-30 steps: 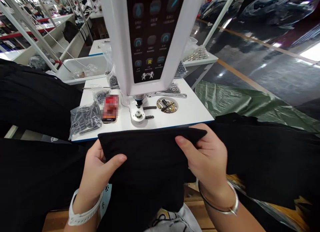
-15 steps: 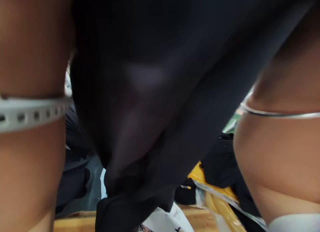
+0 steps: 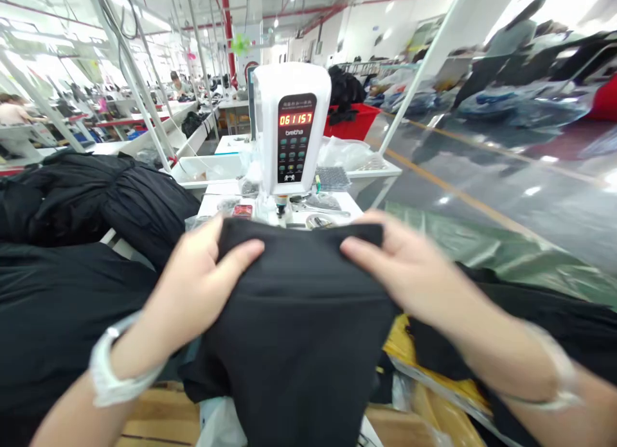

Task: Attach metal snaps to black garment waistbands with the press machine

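Between my hands a black garment (image 3: 308, 331) is stretched, its hemmed upper edge pulled nearly level and its lower part hanging down. My left hand (image 3: 207, 280) grips the left corner of that edge, thumb on the near side. At the right corner, my right hand (image 3: 395, 257) pinches the cloth the same way, slightly blurred. Just beyond the cloth stands a white machine (image 3: 294, 126) with a lit red number display and a keypad. Its working point (image 3: 281, 209) shows just above the garment's edge. What kind of garment it is cannot be made out.
Piles of black cloth (image 3: 87, 190) lie at the left, with more black cloth (image 3: 544, 331) and a yellow piece (image 3: 400, 341) at the right. A red bin (image 3: 354, 121) stands behind the machine. White poles (image 3: 424, 68) rise on both sides. A person (image 3: 511, 42) is far right.
The black cloth, held up close before the camera, has come down and away, and the machine and room now show. Both hands have come into view at the cloth's upper edge.
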A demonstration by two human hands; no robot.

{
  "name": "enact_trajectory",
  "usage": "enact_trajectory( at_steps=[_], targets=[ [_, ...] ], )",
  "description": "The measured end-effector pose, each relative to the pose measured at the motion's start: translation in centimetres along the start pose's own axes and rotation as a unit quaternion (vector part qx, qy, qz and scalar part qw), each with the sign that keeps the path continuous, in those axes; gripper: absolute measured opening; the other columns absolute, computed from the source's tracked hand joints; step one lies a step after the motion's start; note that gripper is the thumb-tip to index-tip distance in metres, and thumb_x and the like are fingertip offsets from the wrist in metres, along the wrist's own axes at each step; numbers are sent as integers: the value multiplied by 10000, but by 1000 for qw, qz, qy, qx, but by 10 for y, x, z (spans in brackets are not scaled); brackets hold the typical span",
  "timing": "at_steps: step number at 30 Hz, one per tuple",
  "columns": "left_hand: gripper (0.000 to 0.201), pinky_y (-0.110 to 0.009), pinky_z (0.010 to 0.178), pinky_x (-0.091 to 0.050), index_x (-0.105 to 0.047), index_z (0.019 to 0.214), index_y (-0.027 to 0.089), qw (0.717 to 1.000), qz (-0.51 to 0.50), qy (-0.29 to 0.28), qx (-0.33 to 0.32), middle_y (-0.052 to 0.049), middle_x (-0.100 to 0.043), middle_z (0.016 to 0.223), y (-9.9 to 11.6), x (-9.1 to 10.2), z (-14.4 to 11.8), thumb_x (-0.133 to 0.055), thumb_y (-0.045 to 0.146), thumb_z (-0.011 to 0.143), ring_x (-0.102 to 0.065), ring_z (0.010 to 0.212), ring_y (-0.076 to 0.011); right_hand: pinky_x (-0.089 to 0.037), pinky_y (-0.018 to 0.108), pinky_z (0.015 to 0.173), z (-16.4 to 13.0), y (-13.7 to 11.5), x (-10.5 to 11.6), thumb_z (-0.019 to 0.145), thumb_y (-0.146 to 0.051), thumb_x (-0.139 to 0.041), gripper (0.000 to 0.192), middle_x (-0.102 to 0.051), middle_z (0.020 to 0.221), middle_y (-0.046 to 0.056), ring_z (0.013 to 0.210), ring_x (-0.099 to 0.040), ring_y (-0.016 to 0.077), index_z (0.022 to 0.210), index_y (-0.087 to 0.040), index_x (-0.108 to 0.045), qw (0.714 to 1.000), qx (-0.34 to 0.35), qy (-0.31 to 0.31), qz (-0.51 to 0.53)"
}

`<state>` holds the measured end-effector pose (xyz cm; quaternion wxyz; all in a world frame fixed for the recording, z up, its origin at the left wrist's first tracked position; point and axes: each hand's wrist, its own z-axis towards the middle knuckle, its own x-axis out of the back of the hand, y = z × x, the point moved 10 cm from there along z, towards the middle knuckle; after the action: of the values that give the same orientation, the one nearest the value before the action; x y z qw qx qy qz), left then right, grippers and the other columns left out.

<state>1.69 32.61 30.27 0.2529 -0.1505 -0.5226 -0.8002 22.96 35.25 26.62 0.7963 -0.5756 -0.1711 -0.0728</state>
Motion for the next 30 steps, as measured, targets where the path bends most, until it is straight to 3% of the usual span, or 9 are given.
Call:
enact_trajectory(
  at_steps=[5, 8, 10, 13, 16, 21, 24, 27, 30],
  targets=[
    [195, -325, 787, -463, -614, 860, 165, 969, -41, -149, 195, -54, -666, 875, -127, -78, -78, -512, 318, 796, -605, 846, -215, -423, 282, 696, -48, 122, -74, 810, -400, -470, 235, -540, 725, 0, 714, -519, 143, 746, -174, -479, 989, -125, -83, -16],
    [226, -353, 788, -458, -578, 908, 168, 961, 14, -177, 212, -66, -646, 865, -163, -90, -111, -460, 341, 822, -601, 835, -218, -415, 271, 700, -78, 146, -90, 826, -421, -439, 255, -516, 732, 2, 729, -511, 145, 747, -180, -463, 984, -163, -75, 16],
    [231, -371, 802, -449, -537, 926, 163, 980, 90, -105, 143, -79, -616, 866, -156, -71, -100, -431, 349, 841, -586, 838, -213, -414, 261, 679, -86, 140, -90, 826, -428, -440, 255, -512, 723, 1, 711, -508, 141, 763, -183, -471, 983, -165, -70, 29],
    [242, -419, 953, -366, -465, 1025, 153, 985, 167, 0, -35, -151, -520, 1129, -121, -47, -66, -458, 296, 831, -480, 1101, -239, -407, 246, 627, -90, 122, -91, 825, -427, -444, 247, -511, 700, -3, 664, -498, 131, 776, -187, -482, 983, -156, -87, 35],
    [340, -468, 1023, -285, -394, 1129, 136, 969, 224, -6, -106, -189, -391, 1284, -114, -56, -33, -458, 215, 805, -353, 1236, -264, -395, 237, 584, -96, 111, -98, 826, -433, -436, 248, -504, 676, -8, 627, -486, 125, 779, -193, -475, 980, -155, -121, 38],
    [512, -504, 1044, -245, -351, 1207, 89, 963, 256, -76, -35, -192, -410, 1270, -144, -77, 5, -414, 68, 699, -358, 1230, -298, -390, 235, 555, -110, 105, -99, 826, -453, -425, 266, -499, 644, -13, 593, -480, 121, 771, -196, -464, 976, -168, -136, 36],
    [543, -475, 1055, -250, -347, 1221, 94, 978, 204, -36, -18, -190, -389, 1294, -137, -58, 7, -436, 76, 686, -334, 1249, -290, -405, 235, 549, -114, 101, -94, 826, -452, -427, 265, -503, 629, -10, 588, -492, 125, 770, -199, -481, 977, -167, -129, 33],
    [392, -411, 996, -345, -431, 1128, 128, 996, 87, -3, 14, -147, -505, 1167, -117, -36, -17, -425, 114, 737, -460, 1135, -232, -420, 232, 533, -113, 98, -83, 813, -436, -454, 247, -539, 641, 0, 587, -516, 130, 785, -198, -510, 980, -165, -108, 27],
    [267, -362, 856, -442, -480, 1060, 151, 972, -81, -157, 156, -105, -604, 993, -114, -65, -66, -427, 250, 818, -575, 922, -190, -427, 224, 515, -107, 93, -66, 785, -408, -500, 212, -568, 669, 9, 580, -529, 127, 784, -197, -520, 986, -152, -53, 36]
  ],
)
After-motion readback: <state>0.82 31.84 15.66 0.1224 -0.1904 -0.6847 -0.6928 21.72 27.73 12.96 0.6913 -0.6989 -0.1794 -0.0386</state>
